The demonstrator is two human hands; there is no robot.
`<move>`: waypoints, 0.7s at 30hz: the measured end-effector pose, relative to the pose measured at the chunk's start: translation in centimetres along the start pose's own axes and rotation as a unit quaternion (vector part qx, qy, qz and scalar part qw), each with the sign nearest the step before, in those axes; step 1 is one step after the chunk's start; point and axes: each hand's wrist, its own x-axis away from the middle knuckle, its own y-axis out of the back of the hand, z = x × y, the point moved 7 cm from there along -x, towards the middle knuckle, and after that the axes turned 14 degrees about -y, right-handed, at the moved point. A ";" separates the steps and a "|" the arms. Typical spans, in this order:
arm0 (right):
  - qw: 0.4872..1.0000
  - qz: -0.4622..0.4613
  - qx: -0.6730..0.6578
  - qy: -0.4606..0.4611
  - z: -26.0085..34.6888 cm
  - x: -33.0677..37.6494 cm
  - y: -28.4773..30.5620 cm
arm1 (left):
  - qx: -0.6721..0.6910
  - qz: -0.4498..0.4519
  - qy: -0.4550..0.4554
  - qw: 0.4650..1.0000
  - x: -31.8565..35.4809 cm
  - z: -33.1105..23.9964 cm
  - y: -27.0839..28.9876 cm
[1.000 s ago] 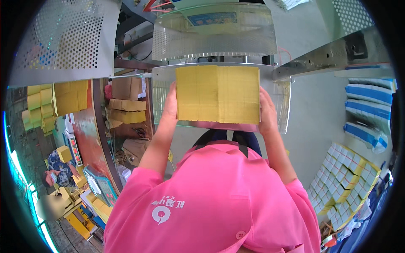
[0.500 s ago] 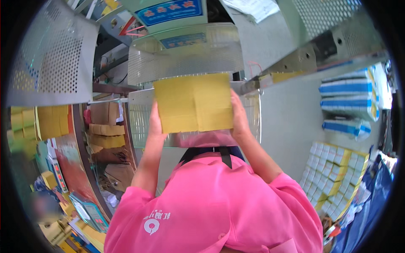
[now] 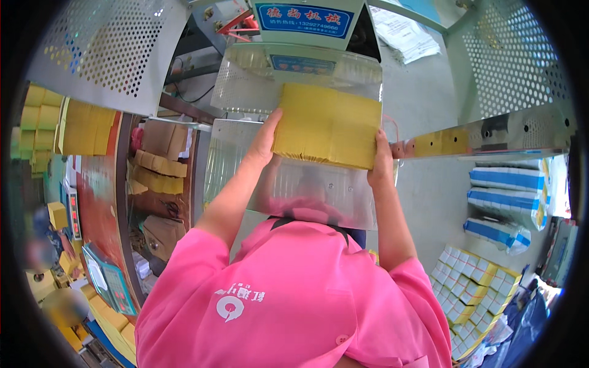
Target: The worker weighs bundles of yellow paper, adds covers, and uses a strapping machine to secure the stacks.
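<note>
A thick stack of yellow paper (image 3: 328,126) is held up between my two hands, its near edge showing many layered sheets. My left hand (image 3: 266,138) presses against the stack's left side. On the opposite side my right hand (image 3: 381,161) grips the right edge, fingers partly hidden behind the paper. Below the stack lies a shiny metal tray (image 3: 346,193) that mirrors my pink shirt. Just beyond the paper stands a shiny metal panel (image 3: 245,80) of the machine, under a blue sign plate (image 3: 307,18).
Perforated metal guards (image 3: 113,55) flank the machine, and a metal bar (image 3: 485,138) juts in at right. Left are a wooden shelf (image 3: 123,202) with yellow stacks and a teal scale (image 3: 110,279). Wrapped blue-white packs (image 3: 506,178) and banded bundles (image 3: 472,288) lie right.
Both hands have carried the yellow paper stack farther away and to the right in view. It has tilted, so its layered near edge now shows. The whole view has also shifted.
</note>
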 end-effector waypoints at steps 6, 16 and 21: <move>1.000 0.004 -0.024 -0.010 -0.4 -0.6 0.2 | -0.011 -0.013 -0.019 1.000 -0.3 0.9 0.0; 1.000 0.010 -0.010 -0.012 -0.2 -0.1 0.1 | -0.101 0.011 -0.044 0.994 0.0 0.9 -0.3; 0.999 -0.022 -0.027 -0.014 -0.3 0.1 0.9 | -0.139 0.048 -0.035 0.989 0.2 -0.1 -1.7</move>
